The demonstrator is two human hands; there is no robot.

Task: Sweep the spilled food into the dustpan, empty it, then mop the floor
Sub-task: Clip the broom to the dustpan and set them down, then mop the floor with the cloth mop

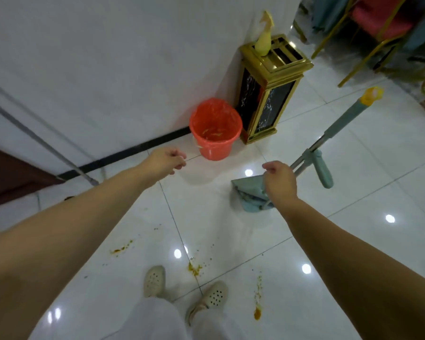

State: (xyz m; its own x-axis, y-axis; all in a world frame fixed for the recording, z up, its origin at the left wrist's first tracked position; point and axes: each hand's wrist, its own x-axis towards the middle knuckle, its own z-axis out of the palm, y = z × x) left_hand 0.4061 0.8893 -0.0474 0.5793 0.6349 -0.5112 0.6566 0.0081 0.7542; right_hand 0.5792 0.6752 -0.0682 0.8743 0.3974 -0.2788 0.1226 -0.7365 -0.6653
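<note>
My left hand hovers in front of the red lined bucket, fingers loosely curled and holding nothing. Bits of food lie inside the bucket. My right hand is over the teal dustpan, which stands on the floor with its long pole and yellow-capped handle leaning to the right. The fingers curl down at the pan's edge, and the pole passes under the palm; whether they grip it is hidden. Orange-brown sauce stains and another stain streak mark the white tiles near my shoes.
A grey pole leans on the white wall at the left. A gold and black bin with a yellow spray bottle on it stands behind the bucket. Gold-framed chairs fill the far right.
</note>
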